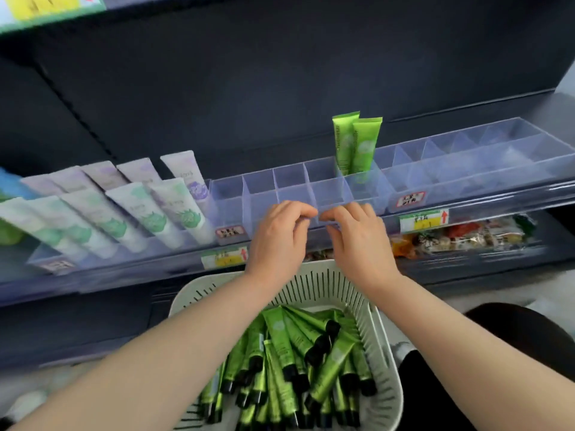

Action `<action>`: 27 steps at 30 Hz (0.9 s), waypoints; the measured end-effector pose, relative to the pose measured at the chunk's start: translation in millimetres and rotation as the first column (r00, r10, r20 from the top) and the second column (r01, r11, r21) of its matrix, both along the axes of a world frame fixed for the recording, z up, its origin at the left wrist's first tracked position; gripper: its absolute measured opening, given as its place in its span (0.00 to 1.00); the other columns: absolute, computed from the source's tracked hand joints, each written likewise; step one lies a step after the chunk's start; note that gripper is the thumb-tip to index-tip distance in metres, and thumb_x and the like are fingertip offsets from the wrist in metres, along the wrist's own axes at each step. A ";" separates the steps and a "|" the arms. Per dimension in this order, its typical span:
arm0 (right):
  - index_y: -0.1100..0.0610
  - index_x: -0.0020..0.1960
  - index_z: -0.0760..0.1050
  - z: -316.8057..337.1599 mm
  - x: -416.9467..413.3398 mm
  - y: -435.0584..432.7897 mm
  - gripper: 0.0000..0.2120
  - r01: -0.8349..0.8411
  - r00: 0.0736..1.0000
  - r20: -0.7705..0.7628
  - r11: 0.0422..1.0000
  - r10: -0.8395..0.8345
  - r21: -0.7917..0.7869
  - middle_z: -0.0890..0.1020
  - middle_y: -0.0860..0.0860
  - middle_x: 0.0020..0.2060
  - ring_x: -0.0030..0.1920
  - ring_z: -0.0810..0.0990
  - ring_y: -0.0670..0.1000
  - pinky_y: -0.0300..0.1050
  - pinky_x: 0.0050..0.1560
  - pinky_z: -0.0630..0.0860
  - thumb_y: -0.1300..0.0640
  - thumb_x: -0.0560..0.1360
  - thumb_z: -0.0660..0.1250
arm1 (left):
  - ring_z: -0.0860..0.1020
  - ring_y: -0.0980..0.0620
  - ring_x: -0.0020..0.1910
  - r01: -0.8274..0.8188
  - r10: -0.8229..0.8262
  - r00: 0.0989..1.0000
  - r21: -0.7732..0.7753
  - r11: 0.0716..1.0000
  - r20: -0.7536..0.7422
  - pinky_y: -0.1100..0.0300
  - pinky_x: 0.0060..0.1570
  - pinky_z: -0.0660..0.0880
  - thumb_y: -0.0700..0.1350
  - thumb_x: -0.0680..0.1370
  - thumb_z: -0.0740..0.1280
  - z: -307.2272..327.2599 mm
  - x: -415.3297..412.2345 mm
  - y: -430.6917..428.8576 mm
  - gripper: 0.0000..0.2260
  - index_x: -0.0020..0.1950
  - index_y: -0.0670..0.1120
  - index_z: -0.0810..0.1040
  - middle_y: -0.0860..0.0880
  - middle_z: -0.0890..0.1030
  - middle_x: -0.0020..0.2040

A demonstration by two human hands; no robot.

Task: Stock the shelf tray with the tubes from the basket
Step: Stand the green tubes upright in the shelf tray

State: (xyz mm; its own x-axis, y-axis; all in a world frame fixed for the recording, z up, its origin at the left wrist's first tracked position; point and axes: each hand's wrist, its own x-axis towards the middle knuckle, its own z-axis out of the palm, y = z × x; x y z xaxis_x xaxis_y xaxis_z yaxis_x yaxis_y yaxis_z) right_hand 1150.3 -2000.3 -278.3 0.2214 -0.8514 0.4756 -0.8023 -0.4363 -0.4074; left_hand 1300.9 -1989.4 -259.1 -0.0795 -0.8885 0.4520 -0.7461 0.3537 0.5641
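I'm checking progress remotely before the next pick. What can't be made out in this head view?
- Fingertips of left hand and right hand: curled at the clear plastic divider tray; grip unclear.
- Price labels: blurred.
- White slotted basket and its green black-capped tubes: cut by bottom edge, forearms cover some.
- Two upright green tubes: caps hidden in the tray.

Both hands are raised to the front edge of the clear divided shelf tray (292, 185). The left hand (280, 234) and right hand (357, 237) sit close together, fingers curled at the tray's near wall; whether they grip anything cannot be told. Two green tubes (356, 144) stand upright, crimped ends up, in a far compartment to the right of the hands. White tubes (149, 206) lean in rows at the left. Below, near the person, a white slotted basket (323, 284) holds a pile of green tubes with black caps (289, 362). Price labels (423, 220) line the shelf edge.
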 end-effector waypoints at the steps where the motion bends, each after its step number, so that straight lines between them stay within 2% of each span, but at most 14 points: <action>1: 0.56 0.52 0.78 -7.9 3.9 6.9 0.07 -0.012 1.000 -0.017 1.000 0.013 0.016 0.79 0.54 0.46 0.48 0.74 0.60 0.53 0.41 0.71 0.62 0.74 0.66 | 0.77 0.52 0.52 -0.013 0.013 1.000 0.027 1.000 0.009 0.52 0.52 0.75 0.37 0.77 0.65 -10.2 7.1 9.2 0.09 0.53 0.47 0.80 0.53 0.80 0.50; 4: 0.55 0.53 0.78 -32.8 16.6 23.2 0.08 -0.070 0.993 -0.082 0.990 0.081 0.121 0.78 0.53 0.46 0.49 0.74 0.59 0.53 0.43 0.72 0.61 0.74 0.66 | 0.76 0.55 0.51 -0.070 0.065 0.997 0.131 0.989 0.038 0.57 0.54 0.74 0.36 0.77 0.65 -41.1 29.0 33.1 0.09 0.52 0.48 0.80 0.54 0.80 0.50; 7: 0.52 0.55 0.77 -59.0 29.1 34.0 0.11 -0.123 0.976 -0.139 0.954 0.166 0.275 0.78 0.50 0.50 0.54 0.74 0.56 0.51 0.49 0.71 0.61 0.74 0.64 | 0.77 0.56 0.52 -0.147 0.129 0.988 0.269 0.952 0.082 0.61 0.55 0.72 0.37 0.78 0.64 -71.4 52.8 48.3 0.10 0.53 0.49 0.80 0.55 0.80 0.51; 10: 0.49 0.60 0.74 -85.3 40.6 37.8 0.15 -0.131 0.947 -0.199 0.869 0.251 0.476 0.76 0.47 0.56 0.59 0.72 0.52 0.48 0.55 0.69 0.62 0.76 0.60 | 0.78 0.55 0.54 -0.243 0.196 0.969 0.434 0.867 0.150 0.59 0.57 0.74 0.37 0.79 0.63 -99.4 78.9 55.2 0.10 0.56 0.48 0.79 0.53 0.81 0.55; 14: 0.51 0.64 0.71 -111.1 59.0 38.4 0.15 -0.091 0.906 -0.248 0.728 0.344 0.679 0.75 0.50 0.59 0.61 0.71 0.54 0.50 0.59 0.70 0.58 0.77 0.61 | 0.78 0.53 0.55 -0.338 0.223 0.940 0.616 0.712 0.258 0.57 0.59 0.74 0.36 0.78 0.63 -129.7 108.3 59.1 0.11 0.58 0.46 0.78 0.50 0.80 0.56; 17: 0.53 0.66 0.68 -127.7 75.8 38.3 0.17 -0.047 0.877 -0.287 0.662 0.386 0.748 0.74 0.53 0.61 0.62 0.70 0.55 0.52 0.60 0.70 0.57 0.77 0.61 | 0.78 0.53 0.54 -0.341 0.218 0.940 0.686 0.643 0.263 0.59 0.58 0.74 0.37 0.78 0.63 -147.0 119.3 63.3 0.11 0.58 0.46 0.78 0.50 0.80 0.56; 21: 0.55 0.69 0.63 -145.9 95.7 36.3 0.24 -0.020 0.853 -0.315 0.631 0.415 0.776 0.72 0.54 0.64 0.66 0.67 0.56 0.54 0.65 0.68 0.51 0.76 0.64 | 0.77 0.52 0.56 -0.333 0.199 0.943 0.733 0.593 0.268 0.59 0.58 0.74 0.38 0.79 0.64 -164.4 122.3 66.5 0.11 0.60 0.46 0.77 0.50 0.79 0.58; 24: 0.55 0.72 0.60 -156.0 107.4 34.3 0.30 0.014 0.864 -0.309 0.594 0.398 0.804 0.72 0.55 0.65 0.67 0.67 0.56 0.54 0.66 0.66 0.45 0.75 0.65 | 0.77 0.51 0.56 -0.345 0.209 0.938 0.755 0.558 0.275 0.56 0.60 0.74 0.40 0.78 0.66 -173.8 121.7 67.1 0.12 0.61 0.46 0.77 0.50 0.79 0.58; 27: 0.54 0.73 0.58 -164.8 116.0 33.2 0.32 0.025 0.892 -0.275 0.568 0.359 0.823 0.73 0.55 0.64 0.66 0.67 0.57 0.54 0.66 0.67 0.46 0.75 0.67 | 0.78 0.50 0.57 -0.347 0.217 0.938 0.779 0.522 0.272 0.53 0.60 0.75 0.42 0.78 0.66 -181.8 120.7 67.2 0.13 0.63 0.46 0.76 0.48 0.79 0.60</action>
State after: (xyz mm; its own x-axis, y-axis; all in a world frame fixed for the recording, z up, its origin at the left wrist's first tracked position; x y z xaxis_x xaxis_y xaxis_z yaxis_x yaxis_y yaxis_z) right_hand 1266.3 -1967.1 -443.1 0.3910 -0.7561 -0.5248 -0.9105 -0.2342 -0.3409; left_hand 1421.6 -1922.2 -441.0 0.2458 -0.8538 -0.4589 -0.8069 -0.4426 0.3912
